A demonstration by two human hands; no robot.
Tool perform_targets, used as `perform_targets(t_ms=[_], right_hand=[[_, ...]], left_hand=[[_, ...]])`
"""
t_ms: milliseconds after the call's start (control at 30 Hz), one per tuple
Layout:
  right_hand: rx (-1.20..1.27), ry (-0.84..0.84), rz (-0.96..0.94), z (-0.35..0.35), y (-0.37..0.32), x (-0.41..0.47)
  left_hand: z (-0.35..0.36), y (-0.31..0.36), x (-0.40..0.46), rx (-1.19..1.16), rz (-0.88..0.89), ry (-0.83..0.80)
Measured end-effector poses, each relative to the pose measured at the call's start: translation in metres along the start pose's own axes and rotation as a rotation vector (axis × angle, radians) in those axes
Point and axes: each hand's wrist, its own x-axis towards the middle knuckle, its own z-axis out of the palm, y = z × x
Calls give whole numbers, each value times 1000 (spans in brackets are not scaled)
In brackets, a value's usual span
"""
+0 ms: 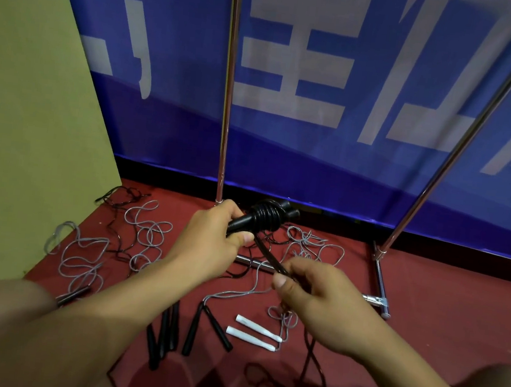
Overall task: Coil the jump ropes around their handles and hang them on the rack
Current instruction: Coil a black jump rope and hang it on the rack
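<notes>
Currently my left hand [211, 236] grips the paired black handles [264, 218], several turns coiled on; my right hand [315, 298] pinches the trailing rope [269, 257] below. I judge it light, limp and slick: hold handles firmly, keep tension.

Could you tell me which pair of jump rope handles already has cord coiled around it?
The black pair gripped in the left hand, with black cord wound round it. The white handles and other black handles lie bare on the red floor.
</notes>
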Motion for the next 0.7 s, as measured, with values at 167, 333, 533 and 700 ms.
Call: perform_targets(t_ms=[167, 333, 533, 700], right_hand=[[-34, 15, -37, -3, -2, -5], [-216, 71, -51, -6, -2, -5], [-86, 110, -48, -7, -5, -11], [-165, 233, -112, -7, 0, -8]], left_hand=[[-5, -3, 2, 27, -9, 14], [-5, -6, 0, 104, -17, -30], [-3, -4, -7, 241, 37, -164], [-5, 2, -19, 342, 185, -354]])
